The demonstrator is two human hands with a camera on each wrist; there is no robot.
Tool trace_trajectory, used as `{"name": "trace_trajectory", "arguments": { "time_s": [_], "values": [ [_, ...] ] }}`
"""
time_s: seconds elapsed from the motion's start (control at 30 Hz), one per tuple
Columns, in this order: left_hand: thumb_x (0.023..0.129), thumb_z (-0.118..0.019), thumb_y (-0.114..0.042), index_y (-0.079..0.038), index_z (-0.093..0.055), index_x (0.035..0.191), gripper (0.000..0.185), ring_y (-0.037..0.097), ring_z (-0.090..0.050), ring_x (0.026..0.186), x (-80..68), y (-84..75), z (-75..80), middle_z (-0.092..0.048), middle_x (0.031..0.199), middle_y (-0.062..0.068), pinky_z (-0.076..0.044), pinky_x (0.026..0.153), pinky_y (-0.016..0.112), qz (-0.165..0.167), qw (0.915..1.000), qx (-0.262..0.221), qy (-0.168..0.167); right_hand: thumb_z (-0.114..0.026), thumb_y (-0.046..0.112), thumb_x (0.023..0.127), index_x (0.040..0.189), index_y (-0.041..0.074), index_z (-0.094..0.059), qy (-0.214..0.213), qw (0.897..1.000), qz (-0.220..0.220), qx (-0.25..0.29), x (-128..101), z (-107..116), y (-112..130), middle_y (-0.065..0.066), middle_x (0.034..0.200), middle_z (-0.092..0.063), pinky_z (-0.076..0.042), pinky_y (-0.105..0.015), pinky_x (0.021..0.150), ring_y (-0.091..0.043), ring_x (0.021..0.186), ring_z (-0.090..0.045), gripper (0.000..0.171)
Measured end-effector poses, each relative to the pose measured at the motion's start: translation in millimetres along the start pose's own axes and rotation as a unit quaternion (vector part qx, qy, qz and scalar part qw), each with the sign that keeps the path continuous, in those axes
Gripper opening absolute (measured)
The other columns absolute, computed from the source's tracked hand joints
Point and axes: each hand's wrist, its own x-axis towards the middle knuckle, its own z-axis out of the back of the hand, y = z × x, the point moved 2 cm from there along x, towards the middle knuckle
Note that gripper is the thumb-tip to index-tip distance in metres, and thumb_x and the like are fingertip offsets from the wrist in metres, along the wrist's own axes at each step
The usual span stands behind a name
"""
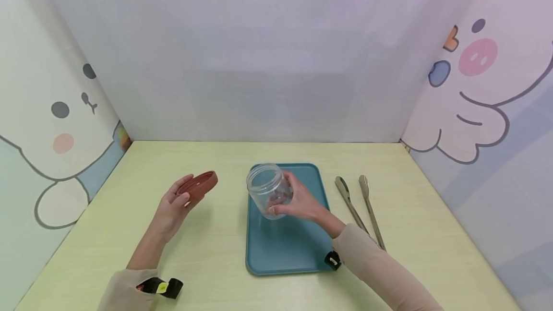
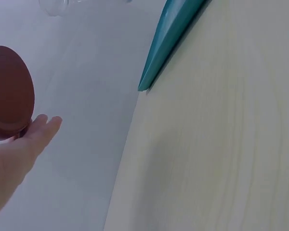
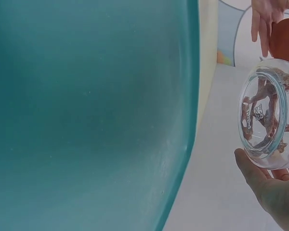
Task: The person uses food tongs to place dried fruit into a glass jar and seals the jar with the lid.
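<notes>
My left hand (image 1: pixel 170 210) grips a reddish-brown round lid (image 1: pixel 199 185), tilted with its hollow side up, to the left of the tray. In my right hand (image 1: pixel 300 200) is a clear, lidless jar (image 1: pixel 261 186), tilted with its mouth toward the upper left. The jar hangs above the far half of a teal rectangular tray (image 1: pixel 289 253). Through the jar's base in the right wrist view, several brown, irregular strips or pieces (image 3: pixel 267 106) show inside; their kind cannot be told. The left wrist view shows the lid (image 2: pixel 9 91) and part of the left hand (image 2: pixel 19 154).
Right of the tray lie metal tongs or two long metal utensils (image 1: pixel 371 205), their near ends hidden by the right sleeve (image 1: pixel 371 263). All stands on a pale wood-grain table (image 1: pixel 207 253). A pale wall (image 1: pixel 268 85) rises behind, with cartoon-printed panels at both sides.
</notes>
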Motion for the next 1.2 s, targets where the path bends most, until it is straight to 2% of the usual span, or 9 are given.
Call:
{"name": "trace_trajectory", "arguments": {
  "time_s": [0.1, 0.27, 0.4, 0.53, 0.67, 0.8, 0.97, 1.1, 1.2],
  "values": [
    [0.09, -0.046, -0.004, -0.003, -0.038, 0.126, 0.037, 0.016, -0.046, 0.107, 0.6, 2.4, 0.9, -0.039, 0.12, 0.012, -0.039, 0.089, 0.026, 0.001, 0.9996, -0.025, 0.013, -0.073, 0.012, 0.068, 0.13, 0.001, -0.032, -0.001, 1.0, -0.002, -0.005, -1, 0, 1, -0.011, 0.117, -0.046, -0.039, -0.044, 0.085, -0.024, 0.104, -0.045, 0.075],
    [0.09, -0.044, 0.0, 0.004, -0.034, 0.128, 0.04, 0.016, -0.046, 0.107, 0.8, 4.9, 0.9, -0.04, 0.12, 0.012, -0.038, 0.089, 0.023, 0.007, 0.9988, -0.046, 0.013, -0.073, 0.012, 0.068, 0.13, 0.0, -0.032, -0.006, 1.0, -0.002, -0.008, -2, -1, 1, -0.012, 0.117, -0.046, -0.038, -0.045, 0.086, -0.025, 0.105, -0.044, 0.075],
    [0.089, -0.045, -0.002, 0.0, -0.038, 0.128, 0.039, 0.018, -0.046, 0.106, 1.9, 5.1, 0.5, -0.042, 0.121, 0.012, -0.039, 0.089, 0.025, 0.007, 0.997, -0.075, 0.018, -0.072, 0.012, 0.068, 0.13, 0.0, -0.031, -0.004, 1.0, 0.004, -0.001, -2, -1, -1, -0.012, 0.118, -0.045, -0.037, -0.045, 0.086, -0.025, 0.105, -0.044, 0.075],
    [0.089, -0.044, -0.007, -0.004, -0.036, 0.129, 0.04, 0.021, -0.046, 0.107, 3.4, 7.0, 0.9, -0.043, 0.121, 0.012, -0.04, 0.089, 0.03, 0.008, 0.9951, -0.099, 0.009, -0.072, 0.01, 0.069, 0.13, -0.001, -0.031, 0.005, 1.0, 0.016, 0.016, -2, -1, -2, -0.013, 0.119, -0.044, -0.038, -0.043, 0.087, -0.026, 0.107, -0.044, 0.075],
    [0.091, -0.042, -0.017, -0.005, -0.026, 0.131, 0.045, 0.023, -0.043, 0.111, 4.7, 9.6, 0.7, -0.035, 0.126, 0.013, -0.036, 0.092, 0.041, 0.013, 0.9936, -0.112, 0.012, -0.073, 0.008, 0.068, 0.13, -0.002, -0.031, 0.015, 0.999, 0.036, 0.031, -2, -2, -4, -0.016, 0.121, -0.042, -0.039, -0.043, 0.088, -0.032, 0.11, -0.043, 0.075],
    [0.093, -0.035, -0.023, -0.009, -0.016, 0.134, 0.048, 0.026, -0.041, 0.114, 5.0, 11.9, -1.9, -0.025, 0.13, 0.014, -0.026, 0.093, 0.051, 0.025, 0.99, -0.132, 0.041, -0.074, 0.015, 0.069, 0.131, 0.002, -0.03, 0.015, 0.999, 0.047, 0.006, -2, -4, -14, -0.014, 0.122, -0.042, -0.039, -0.045, 0.086, -0.034, 0.11, -0.043, 0.077],
    [0.093, -0.034, -0.019, -0.013, -0.021, 0.132, 0.042, 0.028, -0.041, 0.113, 5.9, 11.9, -7.6, -0.029, 0.128, 0.012, -0.032, 0.089, 0.05, 0.027, 0.9894, -0.13, 0.058, -0.075, 0.025, 0.068, 0.134, 0.009, -0.028, 0.016, 0.999, 0.038, -0.017, 1, -8, -36, -0.01, 0.125, -0.039, -0.04, -0.041, 0.087, -0.027, 0.111, -0.044, 0.082],
    [0.092, -0.035, -0.016, -0.015, -0.031, 0.127, 0.035, 0.027, -0.039, 0.113, 6.7, 11.3, -11.0, -0.033, 0.128, 0.012, -0.039, 0.086, 0.046, 0.024, 0.9909, -0.119, 0.059, -0.074, 0.032, 0.068, 0.134, 0.01, -0.027, 0.015, 0.999, 0.043, -0.021, 1, -8, -40, -0.012, 0.125, -0.038, -0.04, -0.042, 0.086, -0.027, 0.11, -0.044, 0.084],
    [0.093, -0.035, -0.014, -0.014, -0.034, 0.126, 0.033, 0.027, -0.039, 0.113, 7.3, 11.7, -13.4, -0.034, 0.128, 0.011, -0.039, 0.086, 0.045, 0.022, 0.9927, -0.1, 0.063, -0.075, 0.031, 0.067, 0.135, 0.011, -0.027, 0.014, 0.999, 0.042, -0.021, 1, -8, -41, -0.01, 0.125, -0.038, -0.041, -0.04, 0.086, -0.025, 0.109, -0.044, 0.085]
  ]
}}
